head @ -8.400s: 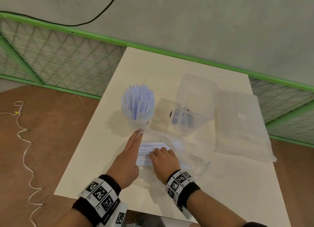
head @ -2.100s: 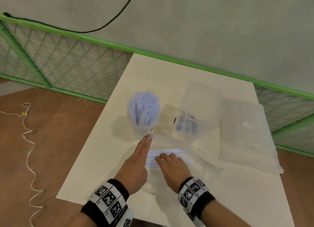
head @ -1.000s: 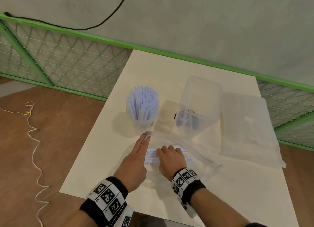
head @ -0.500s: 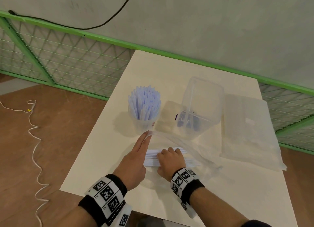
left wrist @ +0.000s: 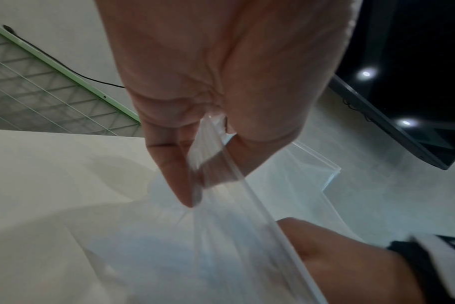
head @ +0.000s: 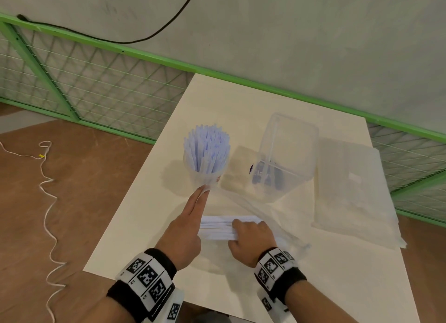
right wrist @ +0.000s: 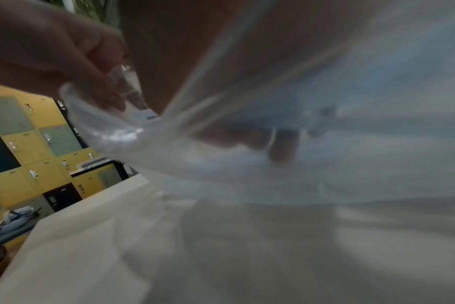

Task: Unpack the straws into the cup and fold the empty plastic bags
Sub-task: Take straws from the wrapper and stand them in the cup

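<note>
A clear cup [head: 207,176] packed with pale blue-white straws [head: 206,148] stands at the table's left-middle. In front of it lies a clear plastic bag [head: 251,206] with its mouth held up. My left hand [head: 190,223] pinches the bag's rim [left wrist: 213,148] between thumb and fingers near the cup. My right hand [head: 251,238] is inside the bag, fingers curled round a bundle of white straws [head: 217,229] lying flat. The right wrist view is blurred by the bag film [right wrist: 273,174].
A clear plastic box [head: 287,158] lies tipped behind the bag with dark items inside. A stack of flat plastic bags [head: 354,192] lies at the right side of the cream table [head: 144,226]. A green mesh fence [head: 96,86] runs behind.
My right hand's fingers have curled tighter round the straw bundle inside the bag. The left hand keeps pinching the rim in the same place.
</note>
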### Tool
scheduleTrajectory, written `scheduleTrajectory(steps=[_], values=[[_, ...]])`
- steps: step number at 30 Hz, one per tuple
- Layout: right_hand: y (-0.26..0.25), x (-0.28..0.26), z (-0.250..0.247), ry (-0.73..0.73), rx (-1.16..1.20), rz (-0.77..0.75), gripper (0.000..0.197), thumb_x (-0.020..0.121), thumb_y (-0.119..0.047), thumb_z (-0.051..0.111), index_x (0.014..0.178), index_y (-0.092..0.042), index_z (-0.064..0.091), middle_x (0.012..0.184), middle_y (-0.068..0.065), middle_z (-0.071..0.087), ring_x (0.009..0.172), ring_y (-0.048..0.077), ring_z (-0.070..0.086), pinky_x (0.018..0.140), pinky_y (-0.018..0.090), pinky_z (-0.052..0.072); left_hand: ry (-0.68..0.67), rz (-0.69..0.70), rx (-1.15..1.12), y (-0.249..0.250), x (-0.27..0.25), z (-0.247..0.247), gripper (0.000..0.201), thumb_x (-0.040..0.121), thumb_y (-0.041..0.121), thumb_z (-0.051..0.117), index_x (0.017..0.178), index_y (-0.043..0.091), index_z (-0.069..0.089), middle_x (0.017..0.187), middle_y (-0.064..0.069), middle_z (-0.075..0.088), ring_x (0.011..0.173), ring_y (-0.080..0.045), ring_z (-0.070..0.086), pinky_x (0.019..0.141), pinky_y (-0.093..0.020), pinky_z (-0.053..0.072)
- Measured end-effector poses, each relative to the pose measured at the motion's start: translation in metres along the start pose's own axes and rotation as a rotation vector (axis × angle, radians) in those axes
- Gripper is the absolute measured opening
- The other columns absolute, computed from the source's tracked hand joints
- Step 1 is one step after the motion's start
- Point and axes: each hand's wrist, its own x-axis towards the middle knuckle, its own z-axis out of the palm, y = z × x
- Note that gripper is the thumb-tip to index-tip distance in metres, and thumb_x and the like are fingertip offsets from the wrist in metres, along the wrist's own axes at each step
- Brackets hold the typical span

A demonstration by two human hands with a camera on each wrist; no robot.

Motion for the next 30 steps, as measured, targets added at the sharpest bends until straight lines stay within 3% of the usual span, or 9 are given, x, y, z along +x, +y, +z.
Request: scheduleTrajectory(steps=[4,7,10,12,15,18,23,26,30], values=[[0.007,-0.014,-0.012,0.043,0.172,0.024,0.025,0.093,-0.038,0.047,0.113,-0.024,0.052,0.111,-0.005,0.059,0.102,0.019,0.057,0.069,0.026,0.038,0.014,-0.019,-0.016,-0.001,0.001,-0.002,0.108,0.072,-0.017,0.042,0.153,0.039,-0.001,0.152,0.038,-0.014,0.101,-0.015,0.059,0.076,-0.030,0.054],[0.011,-0.019,-0.020,0.189,0.221,0.001,0.012,0.091,-0.035,0.050,0.095,-0.026,0.056,0.090,-0.007,0.064,0.084,0.019,0.060,0.062,0.028,0.035,0.025,-0.023,-0.040,0.000,0.003,-0.003,0.107,0.072,-0.019,0.042,0.153,0.039,0.000,0.154,0.034,-0.011,0.106,-0.011,0.055,0.075,-0.022,0.050],[0.010,-0.026,-0.024,0.323,0.566,-0.036,0.031,0.089,-0.030,0.059,0.064,-0.025,0.040,0.055,-0.009,0.042,0.053,0.010,0.039,0.051,0.022,0.028,0.023,-0.025,-0.046,0.001,0.003,-0.002,0.106,0.074,-0.018,0.043,0.153,0.038,0.000,0.155,0.033,-0.011,0.106,-0.006,0.050,0.072,-0.014,0.042],[0.001,-0.031,-0.029,0.390,0.866,0.017,0.040,0.089,-0.028,0.066,0.059,-0.020,0.041,0.054,-0.010,0.035,0.052,0.007,0.032,0.051,0.020,0.026,0.022,-0.029,-0.048,0.001,0.004,-0.001,0.106,0.074,-0.018,0.043,0.153,0.038,0.000,0.155,0.033,-0.010,0.101,-0.004,0.048,0.072,-0.013,0.040],[-0.010,-0.037,-0.033,0.422,1.134,0.074,0.027,0.081,-0.030,0.072,0.064,-0.016,0.057,0.057,-0.006,0.048,0.055,0.009,0.043,0.055,0.019,0.036,0.022,-0.020,-0.044,0.003,0.003,0.001,0.106,0.074,-0.018,0.045,0.153,0.037,0.000,0.156,0.032,-0.009,0.101,-0.004,0.048,0.071,-0.013,0.041],[-0.014,-0.038,-0.032,0.439,1.183,0.075,0.018,0.083,-0.018,0.076,0.069,-0.015,0.065,0.072,0.007,0.063,0.067,0.019,0.060,0.065,0.024,0.047,0.024,-0.007,-0.042,0.003,0.003,0.002,0.106,0.073,-0.018,0.044,0.153,0.037,0.000,0.156,0.032,-0.009,0.105,-0.005,0.048,0.070,-0.012,0.039],[-0.013,-0.039,-0.032,0.504,1.307,0.122,0.015,0.076,-0.031,0.073,0.077,-0.017,0.068,0.073,-0.005,0.065,0.073,0.013,0.063,0.068,0.018,0.049,0.036,0.004,-0.050,0.005,0.001,0.000,0.104,0.073,-0.018,0.042,0.153,0.035,0.001,0.156,0.031,-0.008,0.123,-0.007,0.045,0.082,-0.019,0.047],[-0.009,-0.039,-0.033,0.508,1.285,0.134,0.016,0.081,-0.028,0.070,0.079,-0.012,0.067,0.075,-0.001,0.064,0.073,0.010,0.062,0.068,0.018,0.046,0.026,-0.014,-0.055,0.007,0.000,-0.001,0.104,0.074,-0.017,0.043,0.153,0.036,0.001,0.152,0.034,-0.009,0.113,-0.011,0.052,0.076,-0.018,0.046],[-0.005,-0.033,-0.026,0.386,0.994,0.120,0.020,0.085,-0.027,0.068,0.068,-0.034,0.060,0.074,-0.004,0.059,0.071,0.011,0.059,0.069,0.024,0.047,0.026,-0.023,-0.042,0.007,0.001,-0.001,0.105,0.074,-0.017,0.044,0.153,0.037,0.000,0.157,0.030,-0.008,0.101,-0.009,0.052,0.074,-0.017,0.046]])
